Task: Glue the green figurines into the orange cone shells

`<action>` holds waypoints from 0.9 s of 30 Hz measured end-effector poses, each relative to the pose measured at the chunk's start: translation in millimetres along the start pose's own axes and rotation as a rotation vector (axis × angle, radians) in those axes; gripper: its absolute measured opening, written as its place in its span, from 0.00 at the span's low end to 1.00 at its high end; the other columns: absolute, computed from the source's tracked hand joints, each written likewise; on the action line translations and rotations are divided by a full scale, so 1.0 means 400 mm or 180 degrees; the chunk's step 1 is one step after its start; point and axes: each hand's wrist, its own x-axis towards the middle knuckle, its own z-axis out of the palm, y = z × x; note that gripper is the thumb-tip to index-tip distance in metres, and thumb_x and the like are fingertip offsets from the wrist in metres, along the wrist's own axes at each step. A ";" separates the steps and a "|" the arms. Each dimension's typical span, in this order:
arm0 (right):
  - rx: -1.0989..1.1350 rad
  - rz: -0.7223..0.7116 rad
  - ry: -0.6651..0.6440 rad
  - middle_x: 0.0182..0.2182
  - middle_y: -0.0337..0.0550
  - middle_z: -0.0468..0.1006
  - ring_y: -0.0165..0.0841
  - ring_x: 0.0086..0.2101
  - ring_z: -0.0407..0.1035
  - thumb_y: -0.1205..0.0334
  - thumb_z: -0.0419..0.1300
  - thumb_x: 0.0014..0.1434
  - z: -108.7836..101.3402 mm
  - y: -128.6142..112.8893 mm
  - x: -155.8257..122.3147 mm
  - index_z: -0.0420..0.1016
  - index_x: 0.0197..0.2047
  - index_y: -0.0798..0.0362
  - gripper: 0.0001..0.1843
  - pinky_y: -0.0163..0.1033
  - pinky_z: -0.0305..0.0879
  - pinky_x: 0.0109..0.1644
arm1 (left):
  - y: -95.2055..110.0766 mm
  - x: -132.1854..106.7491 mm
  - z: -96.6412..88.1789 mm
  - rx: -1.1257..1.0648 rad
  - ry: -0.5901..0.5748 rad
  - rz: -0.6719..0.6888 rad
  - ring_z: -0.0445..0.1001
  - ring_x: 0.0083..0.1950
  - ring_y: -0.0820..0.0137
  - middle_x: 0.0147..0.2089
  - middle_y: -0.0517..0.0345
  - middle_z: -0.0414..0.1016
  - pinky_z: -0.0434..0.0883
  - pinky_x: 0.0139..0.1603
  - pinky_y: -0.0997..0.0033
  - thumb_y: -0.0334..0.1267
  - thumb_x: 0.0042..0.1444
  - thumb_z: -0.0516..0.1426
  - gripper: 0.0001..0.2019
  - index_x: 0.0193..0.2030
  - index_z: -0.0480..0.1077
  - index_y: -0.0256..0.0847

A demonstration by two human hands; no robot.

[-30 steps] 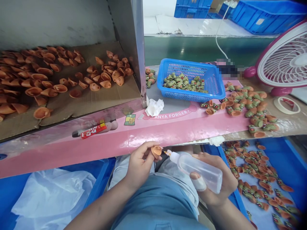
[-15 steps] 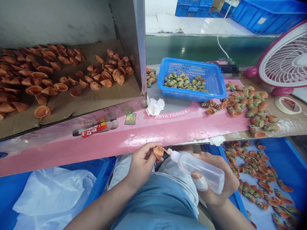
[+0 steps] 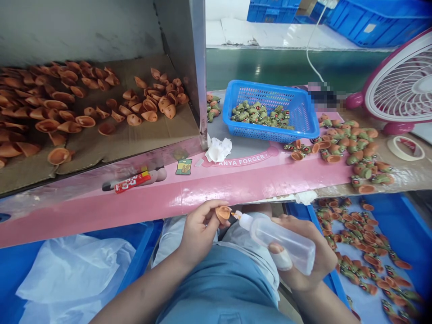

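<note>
Between the thumb and fingers of my left hand (image 3: 200, 229) is a small orange cup-shaped piece (image 3: 223, 213), its hollow side facing up toward me. My right hand (image 3: 303, 252) is wrapped round a clear squeeze bottle (image 3: 283, 240), tilted with its white cap and thin nozzle pointing left. The nozzle tip is at the right rim of the orange piece; whether they touch is too small to tell. One finger of the right hand wears a white wrapping. Both hands are over my lap, just in front of the table edge.
At left, a box-like booth with a cardboard floor (image 3: 135, 139) holds many orange pieces. A blue basket (image 3: 270, 135) contains green pieces. Joined green-and-orange pieces (image 3: 357, 144) lie near a fan (image 3: 401, 85) and tape roll (image 3: 405, 147). Blue bins (image 3: 413, 220) flank my lap.
Almost nothing differs. The bottle has shifted very slightly to the left, with its nozzle still at the rim of the orange piece.
</note>
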 end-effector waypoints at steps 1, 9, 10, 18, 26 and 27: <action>-0.0012 -0.0017 -0.0028 0.28 0.43 0.73 0.34 0.27 0.69 0.64 0.62 0.44 0.000 0.000 -0.001 0.69 0.41 0.58 0.19 0.38 0.67 0.27 | 0.000 0.001 0.000 -0.0015 0.0002 0.0020 0.74 0.27 0.76 0.31 0.59 0.76 0.71 0.28 0.78 0.31 0.52 0.53 0.06 0.36 0.70 0.38; -0.0013 -0.0133 -0.0138 0.27 0.41 0.72 0.32 0.27 0.68 0.63 0.61 0.45 0.008 -0.014 0.010 0.69 0.40 0.58 0.17 0.37 0.67 0.27 | 0.002 0.000 -0.002 0.0026 -0.0081 0.0288 0.74 0.28 0.76 0.30 0.60 0.77 0.71 0.29 0.80 0.29 0.52 0.53 0.06 0.35 0.71 0.40; 0.0012 -0.0115 -0.0170 0.26 0.41 0.72 0.32 0.27 0.68 0.63 0.61 0.45 0.009 -0.017 0.012 0.69 0.40 0.58 0.17 0.36 0.66 0.27 | 0.000 0.000 -0.003 0.0049 -0.0091 0.0314 0.74 0.28 0.76 0.29 0.60 0.77 0.71 0.29 0.80 0.30 0.53 0.53 0.07 0.36 0.71 0.40; 0.0027 -0.0106 -0.0246 0.27 0.42 0.72 0.33 0.27 0.68 0.64 0.61 0.45 0.003 -0.021 0.016 0.68 0.40 0.59 0.17 0.38 0.66 0.27 | -0.011 -0.003 -0.011 0.0272 -0.0045 0.0437 0.71 0.26 0.77 0.32 0.60 0.76 0.71 0.29 0.78 0.30 0.53 0.52 0.08 0.37 0.71 0.41; -0.0054 -0.0086 -0.0261 0.27 0.41 0.72 0.32 0.28 0.68 0.64 0.60 0.46 -0.004 -0.015 0.013 0.68 0.41 0.59 0.17 0.37 0.65 0.29 | -0.014 0.001 -0.014 0.0300 -0.0072 0.0554 0.71 0.26 0.77 0.31 0.61 0.75 0.71 0.30 0.78 0.29 0.54 0.52 0.08 0.37 0.71 0.41; -0.0054 -0.0072 -0.0241 0.28 0.41 0.72 0.32 0.29 0.68 0.64 0.60 0.46 -0.005 -0.013 0.010 0.68 0.41 0.59 0.17 0.37 0.65 0.29 | -0.017 0.001 -0.014 0.0286 -0.0092 0.0544 0.72 0.26 0.76 0.31 0.61 0.75 0.71 0.30 0.77 0.29 0.54 0.52 0.08 0.37 0.70 0.41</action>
